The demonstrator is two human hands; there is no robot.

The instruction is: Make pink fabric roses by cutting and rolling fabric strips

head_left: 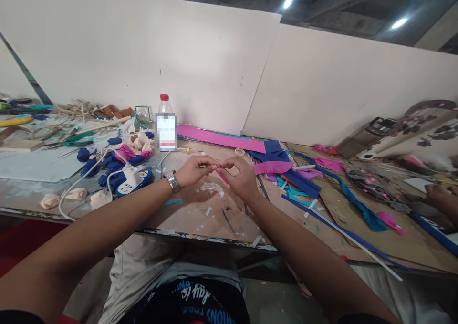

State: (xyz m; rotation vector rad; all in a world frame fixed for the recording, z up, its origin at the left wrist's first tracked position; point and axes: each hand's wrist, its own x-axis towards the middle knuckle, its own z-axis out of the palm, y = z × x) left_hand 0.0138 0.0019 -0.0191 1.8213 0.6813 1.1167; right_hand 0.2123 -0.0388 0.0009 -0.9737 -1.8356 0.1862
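Observation:
Over the middle of the table, both hands meet at a small piece of pink crepe paper [223, 176]. My left hand [193, 170], with a metal watch [172, 182] on its wrist, pinches one end between thumb and fingertips. Fingers of my right hand [242, 177] are closed on the same paper, partly covering it. A short pink tail hangs below the fingertips. Just right of my right hand lies a loose pink paper strip [274, 167] on blue pieces. Farther back, a long flat pink strip [222, 138] rests by the white panel.
Left of my hands are rolled blue and pink paper flowers [125, 153], a blue power strip [133, 183] with a white cable, and green-handled pliers [77, 139]. A red-capped bottle [165, 107] stands behind. At far right, another person's hand [442, 200] is near dark twisted material.

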